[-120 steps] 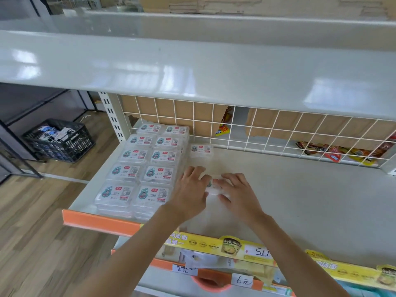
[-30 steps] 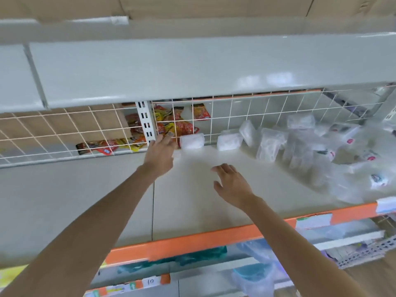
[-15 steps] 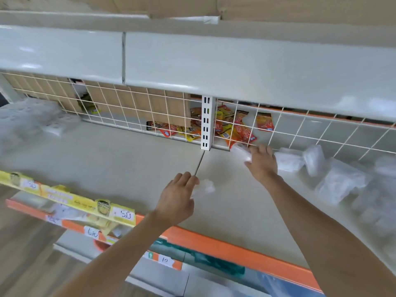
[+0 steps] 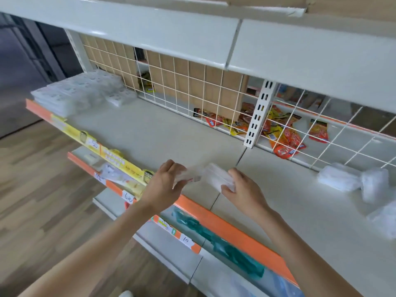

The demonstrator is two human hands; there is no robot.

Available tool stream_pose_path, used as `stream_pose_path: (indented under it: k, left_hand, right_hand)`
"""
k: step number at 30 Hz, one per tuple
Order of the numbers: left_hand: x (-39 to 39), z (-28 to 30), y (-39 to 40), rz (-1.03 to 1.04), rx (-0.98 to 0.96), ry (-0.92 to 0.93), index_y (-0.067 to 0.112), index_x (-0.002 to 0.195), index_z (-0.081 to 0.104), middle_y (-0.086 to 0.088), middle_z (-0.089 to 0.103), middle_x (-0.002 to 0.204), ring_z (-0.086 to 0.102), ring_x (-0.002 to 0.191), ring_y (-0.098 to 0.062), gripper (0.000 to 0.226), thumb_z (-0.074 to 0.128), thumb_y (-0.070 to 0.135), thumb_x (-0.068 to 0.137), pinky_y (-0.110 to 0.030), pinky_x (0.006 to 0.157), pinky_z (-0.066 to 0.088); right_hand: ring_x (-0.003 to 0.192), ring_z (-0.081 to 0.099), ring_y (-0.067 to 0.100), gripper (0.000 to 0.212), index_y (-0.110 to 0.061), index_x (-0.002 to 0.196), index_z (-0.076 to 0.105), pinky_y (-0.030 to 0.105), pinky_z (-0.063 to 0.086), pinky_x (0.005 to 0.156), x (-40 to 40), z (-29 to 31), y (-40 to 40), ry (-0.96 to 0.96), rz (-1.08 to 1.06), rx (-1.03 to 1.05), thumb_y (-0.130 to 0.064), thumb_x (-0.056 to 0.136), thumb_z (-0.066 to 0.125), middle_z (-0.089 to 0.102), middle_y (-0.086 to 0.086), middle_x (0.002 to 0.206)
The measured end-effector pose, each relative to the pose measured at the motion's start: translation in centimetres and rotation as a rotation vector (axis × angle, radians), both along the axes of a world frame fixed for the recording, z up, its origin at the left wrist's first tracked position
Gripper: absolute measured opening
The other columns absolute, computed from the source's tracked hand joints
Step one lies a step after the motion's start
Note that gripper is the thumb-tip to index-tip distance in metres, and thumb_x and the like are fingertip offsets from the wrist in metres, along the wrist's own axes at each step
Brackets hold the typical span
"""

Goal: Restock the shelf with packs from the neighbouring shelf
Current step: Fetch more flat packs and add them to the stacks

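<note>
Above the near orange-edged white shelf (image 4: pixel 231 228), left hand (image 4: pixel 165 187) grips a blurred clear plastic pack (image 4: pixel 186 176); right hand (image 4: pixel 242 189) grips another white pack (image 4: pixel 216 176), labels unreadable

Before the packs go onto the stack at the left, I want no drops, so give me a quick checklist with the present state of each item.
1. Left hand grips a clear pack: ok.
2. Right hand grips a white pack: ok.
3. Bare shelf between the hands and the stack: ok.
4. Stack rows tidy: cannot tell, blurred.
5. More loose packs at the right: ok.
</note>
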State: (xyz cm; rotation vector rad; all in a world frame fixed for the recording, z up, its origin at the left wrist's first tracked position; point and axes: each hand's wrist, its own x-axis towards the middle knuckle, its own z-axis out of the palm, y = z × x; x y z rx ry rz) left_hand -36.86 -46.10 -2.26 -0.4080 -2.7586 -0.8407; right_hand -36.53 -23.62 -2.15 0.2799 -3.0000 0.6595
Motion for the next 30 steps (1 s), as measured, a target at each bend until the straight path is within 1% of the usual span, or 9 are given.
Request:
stream_pose_path:
  k: [3, 5, 9, 13, 16, 18, 21, 25, 30]
  left_hand:
    - [0.2, 0.2, -4.7, 0.111, 0.062, -0.015, 0.009, 0.107, 0.06, -0.003, 0.054, 0.1, 0.056, 0.086, -0.023, 0.025, 0.065, 0.013, 0.083, -0.024, 0.066, 0.035]
    - [0.2, 0.2, -8.3, 0.153, 0.074, -0.029, 0.008, 0.111, 0.06, -0.003, 0.054, 0.104, 0.054, 0.084, -0.02, 0.028, 0.064, 0.012, 0.084, -0.018, 0.067, 0.032]
    - [-0.1, 0.0, -16.1, 0.206, 0.093, -0.04, 0.008, 0.11, 0.06, -0.005, 0.056, 0.104, 0.056, 0.084, -0.025, 0.028, 0.065, 0.01, 0.083, -0.028, 0.071, 0.041]
    - [-0.7, -0.3, -24.1, 0.272, 0.108, -0.039, 0.009, 0.111, 0.06, -0.005, 0.056, 0.108, 0.056, 0.092, -0.026, 0.029, 0.064, 0.008, 0.082, -0.027, 0.069, 0.038]
    - [-1.1, -0.5, -29.4, 0.303, 0.12, -0.047, 0.009, 0.112, 0.059, -0.004, 0.054, 0.108, 0.054, 0.095, -0.024, 0.029, 0.064, 0.009, 0.083, -0.023, 0.07, 0.035]
    - [-1.5, -0.8, -32.4, 0.297, 0.122, -0.049, 0.009, 0.111, 0.059, -0.004, 0.055, 0.108, 0.054, 0.097, -0.024, 0.029, 0.064, 0.009, 0.083, -0.023, 0.071, 0.035]
    - [-2.2, -1.1, -36.0, 0.285, 0.117, -0.061, 0.01, 0.113, 0.059, -0.003, 0.055, 0.108, 0.054, 0.097, -0.023, 0.031, 0.063, 0.009, 0.082, -0.025, 0.073, 0.038]
    - [-3.3, -1.2, -38.8, 0.306, 0.148, -0.052, 0.009, 0.11, 0.06, -0.003, 0.055, 0.105, 0.054, 0.092, -0.023, 0.028, 0.064, 0.008, 0.081, -0.025, 0.07, 0.039]
    - [-5.7, -2.3, -41.1, 0.299, 0.151, -0.076, 0.007, 0.107, 0.061, -0.001, 0.053, 0.1, 0.055, 0.09, -0.024, 0.027, 0.066, 0.008, 0.08, -0.023, 0.071, 0.038]
  right_hand:
    - [0.085, 0.052, 0.025, 0.031, -0.008, 0.112, 0.047, 0.028, 0.032, 0.063, -0.9, 0.6, -4.7, 0.034, 0.045, -0.06, -0.028, 0.09, 0.053, 0.054, 0.008, 0.107]
    - [0.087, 0.054, 0.027, 0.03, -0.007, 0.11, 0.047, 0.028, 0.032, 0.064, -1.5, 0.7, -8.4, 0.055, 0.075, -0.085, -0.027, 0.089, 0.054, 0.054, 0.008, 0.105]
    - [0.095, 0.052, 0.027, 0.031, -0.004, 0.112, 0.049, 0.03, 0.033, 0.07, -2.6, -0.1, -16.1, 0.059, 0.118, -0.13, -0.024, 0.088, 0.055, 0.054, 0.01, 0.106]
    - [0.086, 0.047, 0.027, 0.026, -0.003, 0.105, 0.049, 0.032, 0.032, 0.066, -3.9, -0.1, -24.0, 0.095, 0.151, -0.138, -0.021, 0.087, 0.056, 0.045, 0.004, 0.091]
    - [0.095, 0.052, 0.03, 0.032, 0.0, 0.111, 0.051, 0.033, 0.036, 0.073, -5.0, -0.6, -29.2, 0.099, 0.157, -0.143, -0.02, 0.087, 0.056, 0.054, 0.013, 0.1]
    - [0.092, 0.055, 0.033, 0.039, 0.003, 0.107, 0.054, 0.034, 0.037, 0.072, -5.4, -1.0, -32.5, 0.097, 0.174, -0.148, -0.028, 0.083, 0.051, 0.058, 0.018, 0.097]
    - [0.092, 0.054, 0.032, 0.045, 0.002, 0.107, 0.054, 0.034, 0.037, 0.07, -6.0, -1.6, -36.1, 0.09, 0.163, -0.159, -0.034, 0.082, 0.046, 0.058, 0.017, 0.098]
    - [0.105, 0.052, 0.031, 0.034, 0.0, 0.115, 0.051, 0.034, 0.038, 0.078, -7.8, -2.0, -39.1, 0.094, 0.193, -0.175, -0.017, 0.086, 0.059, 0.056, 0.014, 0.112]
    - [0.095, 0.053, 0.028, 0.031, 0.0, 0.11, 0.054, 0.024, 0.031, 0.071, -11.9, -2.0, -41.9, 0.134, 0.179, -0.243, -0.019, 0.085, 0.057, 0.057, 0.014, 0.104]
